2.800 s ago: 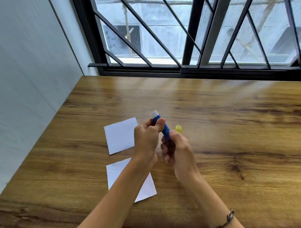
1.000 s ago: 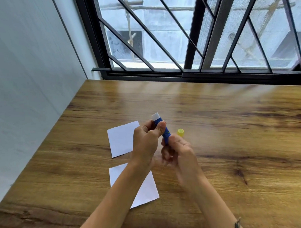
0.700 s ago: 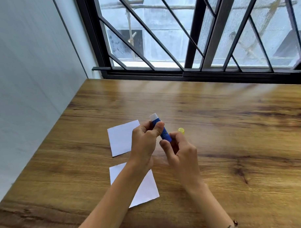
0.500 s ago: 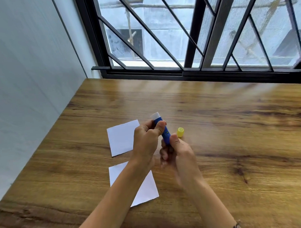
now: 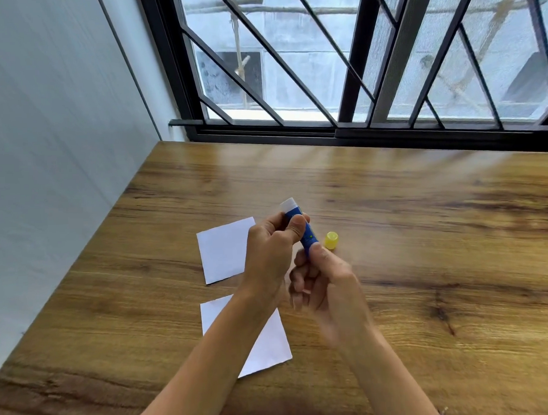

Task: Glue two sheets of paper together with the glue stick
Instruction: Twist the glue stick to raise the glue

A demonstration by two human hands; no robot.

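Both forearms reach in from the bottom edge and meet above the middle of the wooden tabletop (image 5: 422,233). The left hand (image 5: 269,254) is curled around the upper part of the glue stick (image 5: 301,226), thumb laid across the blue barrel and fingers wrapped behind it. The right hand (image 5: 328,286) sits just below and to the right, its thumb and fingertips pinching the bottom end of the barrel; this hand is blurred, so the exact finger placement is hard to tell. The stick is held off the tabletop, tilted with its white tip up and to the left, the tip bare.

The yellow cap (image 5: 331,240) stands on the tabletop just to the right of the stick, apart from both hands.

Two white sheets lie flat on the tabletop to the left. The far sheet (image 5: 221,251) is partly hidden at its right edge by the left hand. The near sheet (image 5: 265,347) lies under the left forearm, which crosses over it. The two sheets are near each other but do not touch.
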